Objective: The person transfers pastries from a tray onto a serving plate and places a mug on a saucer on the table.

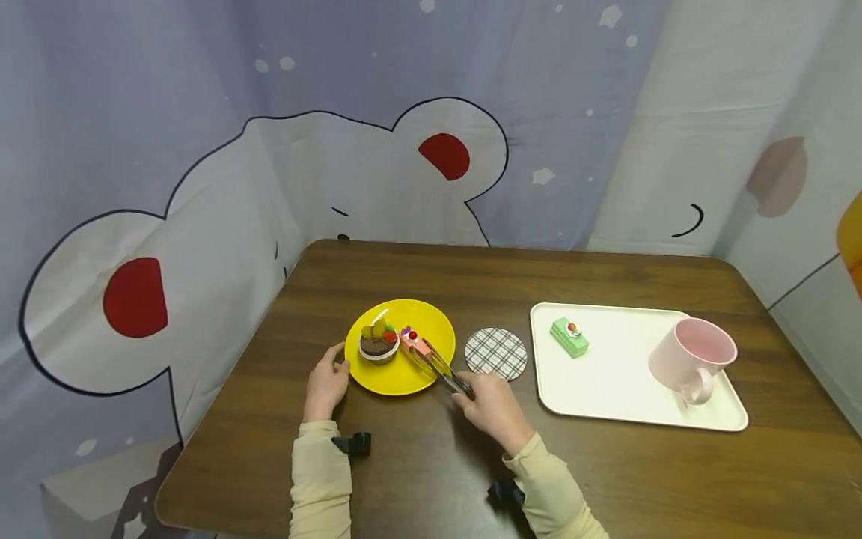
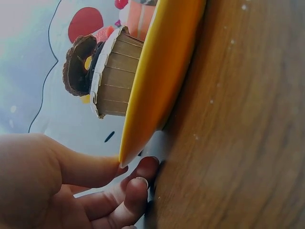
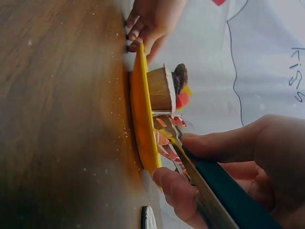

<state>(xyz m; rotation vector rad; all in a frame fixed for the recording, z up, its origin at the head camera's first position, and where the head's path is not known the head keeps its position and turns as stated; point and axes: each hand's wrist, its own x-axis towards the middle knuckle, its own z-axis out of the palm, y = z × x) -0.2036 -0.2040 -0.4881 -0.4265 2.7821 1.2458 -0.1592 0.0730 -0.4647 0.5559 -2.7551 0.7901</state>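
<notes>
My left hand (image 1: 328,383) pinches the left rim of a yellow plate (image 1: 434,322), thumb on top and other fingers low beside the edge. A toy chocolate cupcake (image 1: 378,350) in a pleated cup stands on the plate, topped with yellow and red fruit pieces. Right beside it lies a pink cake slice (image 1: 412,340) with a red berry. My right hand (image 1: 497,408) grips metal tongs with dark green handles (image 3: 228,191). The tongs' tips reach over the plate from the right, at the cake slice's sides, partly hiding it in the right wrist view.
A round checked coaster (image 1: 496,353) lies just right of the plate. Further right, a white tray (image 1: 606,389) bears a green cake slice (image 1: 569,338) at its left and a pink mug (image 1: 676,359) at its right. A printed curtain (image 1: 539,97) hangs behind the wooden table (image 1: 417,479).
</notes>
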